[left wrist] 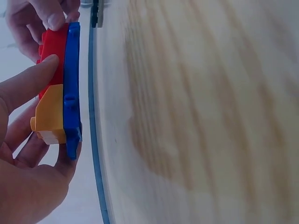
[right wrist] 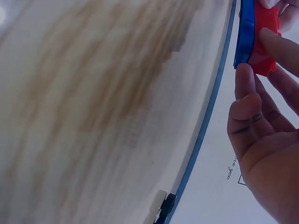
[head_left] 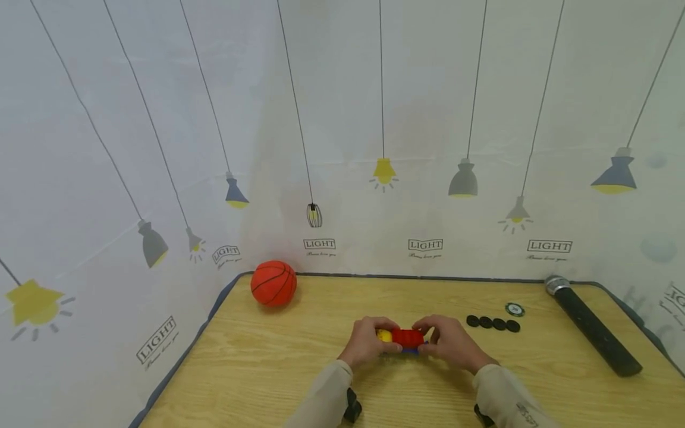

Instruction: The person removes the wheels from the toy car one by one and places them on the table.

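Note:
Both hands grip a toy brick vehicle between them over the front middle of the table. It has a blue base (left wrist: 71,105), a red block (head_left: 408,339) and a sloped yellow block (left wrist: 50,107) on top. My left hand (head_left: 368,342) holds the yellow end, its thumb reaching onto the red block in the left wrist view. At the red end, my right hand (head_left: 452,343) pinches with thumb and fingertips. The right wrist view shows that hand's fingers (right wrist: 275,88) around the red block and the end of the blue base.
A small red basketball (head_left: 273,283) sits at the back left. Right of the hands lies a row of several black discs (head_left: 492,323), with a poker chip (head_left: 515,309) behind them. A black microphone (head_left: 594,324) lies along the right side. Lamp-printed sheeting (head_left: 342,119) surrounds the wooden table (head_left: 225,368).

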{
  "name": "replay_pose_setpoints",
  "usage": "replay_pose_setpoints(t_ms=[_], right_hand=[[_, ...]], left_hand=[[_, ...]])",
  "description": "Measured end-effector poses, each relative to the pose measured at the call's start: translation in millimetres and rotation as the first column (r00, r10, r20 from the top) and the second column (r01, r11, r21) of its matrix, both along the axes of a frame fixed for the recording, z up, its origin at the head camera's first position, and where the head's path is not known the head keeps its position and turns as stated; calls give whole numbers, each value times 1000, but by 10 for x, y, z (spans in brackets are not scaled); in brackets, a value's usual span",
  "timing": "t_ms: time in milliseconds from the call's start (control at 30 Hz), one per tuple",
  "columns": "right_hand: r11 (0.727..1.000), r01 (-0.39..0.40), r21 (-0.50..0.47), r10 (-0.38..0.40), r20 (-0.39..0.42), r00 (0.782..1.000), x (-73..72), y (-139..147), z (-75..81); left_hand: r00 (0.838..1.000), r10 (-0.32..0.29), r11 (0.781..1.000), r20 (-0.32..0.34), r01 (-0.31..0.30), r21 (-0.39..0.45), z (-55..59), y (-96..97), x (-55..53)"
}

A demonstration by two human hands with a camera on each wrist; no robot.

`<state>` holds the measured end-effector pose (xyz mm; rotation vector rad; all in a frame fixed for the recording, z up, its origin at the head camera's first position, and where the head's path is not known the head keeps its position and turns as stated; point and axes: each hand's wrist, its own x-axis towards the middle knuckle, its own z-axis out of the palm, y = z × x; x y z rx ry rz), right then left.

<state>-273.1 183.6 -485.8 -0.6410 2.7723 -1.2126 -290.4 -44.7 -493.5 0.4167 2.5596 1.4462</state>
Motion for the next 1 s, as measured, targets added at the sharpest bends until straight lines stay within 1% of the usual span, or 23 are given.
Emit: replay_pose_setpoints(t_ms=[67,133,233,400,500,567,633,767,867,1000], right_hand=[[1000,12,9,-12,-17,1000,14,-7,3],[1000,28,3,-28,-26,999,25,-4,10],[997,67,-28,-67,-20,998,30,16,16],[986,147,-77,-144,46,989,4,70,6],[982,165,-95,-157,79,984,-11,92,-7],[980,171,-102,-162,91,983,-23,95,-8],[980,179,-90,-171,90,981,-49,94,-9],[977,212,-3,-212,77,974,-119,80,-4],[976,211,49,-214,64,975,-152,68,16],[976,209,62,-213,73,974,-178,55,23]], left_hand=[[1000,-6,1000,1,6,1,6,-6,10],[1000,-18,1000,-13,17,-3,8,-26,20],[999,-31,1000,-37,31,-2,10,-75,25],[996,-22,1000,-88,21,-7,-8,-151,3],[994,-13,1000,-111,13,-2,-28,-163,-19],[993,-7,1000,-114,7,-4,-39,-156,-44],[995,-1,1000,-99,0,-3,-39,-140,-76],[997,9,999,-72,-11,-31,-43,-100,-149],[997,10,998,-74,-14,-57,-51,-79,-185],[997,4,997,-79,-10,-78,-52,-69,-212]])
